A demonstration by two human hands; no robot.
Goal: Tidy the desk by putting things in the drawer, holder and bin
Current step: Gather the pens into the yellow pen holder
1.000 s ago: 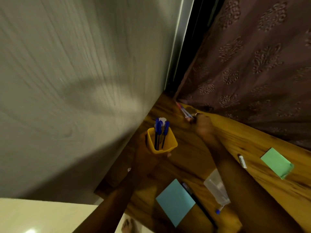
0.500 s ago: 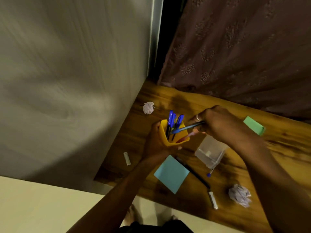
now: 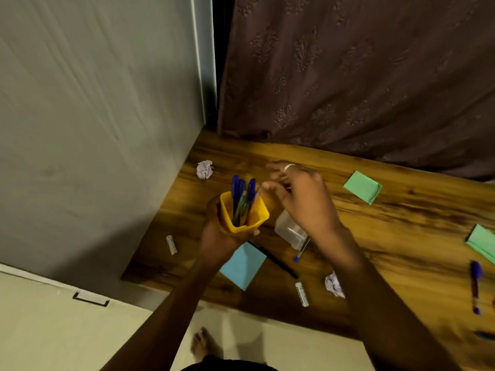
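Note:
My left hand (image 3: 218,238) grips a yellow pen holder (image 3: 257,219) from below and holds it above the wooden desk (image 3: 401,231). Several blue pens (image 3: 242,195) stand in it. My right hand (image 3: 302,194) hovers just right of the holder's rim, fingers spread and blurred, with nothing in it. A clear plastic box (image 3: 289,231) lies under that hand. A black pen (image 3: 276,261) and a blue sticky pad (image 3: 242,265) lie below the holder.
Crumpled paper balls lie at the far left (image 3: 205,169) and near the front edge (image 3: 333,285). Two green sticky pads (image 3: 363,186) (image 3: 482,242), a blue pen (image 3: 475,285), and two white batteries (image 3: 171,245) (image 3: 302,294) lie scattered. Grey wall left, curtain behind.
My right hand brought pens from the far corner to the holder and has let go of them; they now stand inside it. The view shifted right.

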